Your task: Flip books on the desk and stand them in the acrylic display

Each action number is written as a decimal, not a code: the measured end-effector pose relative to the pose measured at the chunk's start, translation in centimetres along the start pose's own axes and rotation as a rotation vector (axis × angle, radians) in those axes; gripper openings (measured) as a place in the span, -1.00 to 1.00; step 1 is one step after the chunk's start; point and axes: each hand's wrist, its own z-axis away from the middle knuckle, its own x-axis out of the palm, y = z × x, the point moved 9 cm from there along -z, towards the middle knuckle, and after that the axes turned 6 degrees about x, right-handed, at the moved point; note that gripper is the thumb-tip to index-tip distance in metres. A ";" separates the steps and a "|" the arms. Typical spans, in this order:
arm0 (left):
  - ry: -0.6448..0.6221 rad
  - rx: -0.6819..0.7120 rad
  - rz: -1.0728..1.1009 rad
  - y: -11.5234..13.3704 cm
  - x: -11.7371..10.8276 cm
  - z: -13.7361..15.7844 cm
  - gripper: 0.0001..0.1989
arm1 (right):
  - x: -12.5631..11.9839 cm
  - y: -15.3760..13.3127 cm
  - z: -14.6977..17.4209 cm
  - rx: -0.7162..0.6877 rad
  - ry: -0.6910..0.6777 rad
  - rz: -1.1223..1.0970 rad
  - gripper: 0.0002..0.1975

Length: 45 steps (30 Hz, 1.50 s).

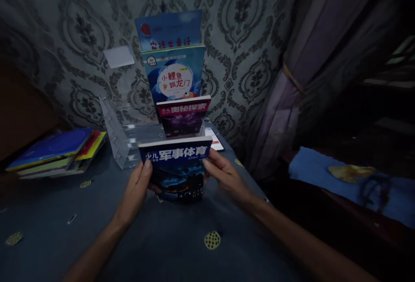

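A dark blue book (178,171) with white lettering stands upright between my two hands, its cover facing me. My left hand (138,182) grips its left edge, thumb on the cover. On the opposite edge, my right hand (223,169) is closed in the same way. Just behind it, a clear stepped rack (118,139) holds a purple book (184,120), a light blue book (175,74) and a taller blue book (170,29), one behind another. The held book hides the rack's lower front, so I cannot tell whether they touch.
A pile of books (58,150) lies at the left on the dark table cover (129,238). A phone (214,139) lies by the rack's right side. Patterned wallpaper (246,22) rises behind, with a tied curtain (282,96) at right. Beyond the table is a blue cloth (317,169).
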 end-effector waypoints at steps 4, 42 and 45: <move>0.053 0.005 -0.002 -2.0 -0.3 0.7 -0.25 | 0.3 -0.1 0.9 -0.064 0.028 0.140 -0.63; -0.021 0.423 0.036 6.7 3.0 -12.9 -0.50 | -5.6 -6.3 -9.0 -0.465 0.350 0.591 -0.75; 0.015 0.510 0.013 8.3 2.8 -14.7 -0.56 | -5.9 -8.0 -10.8 -0.523 0.363 0.629 -0.76</move>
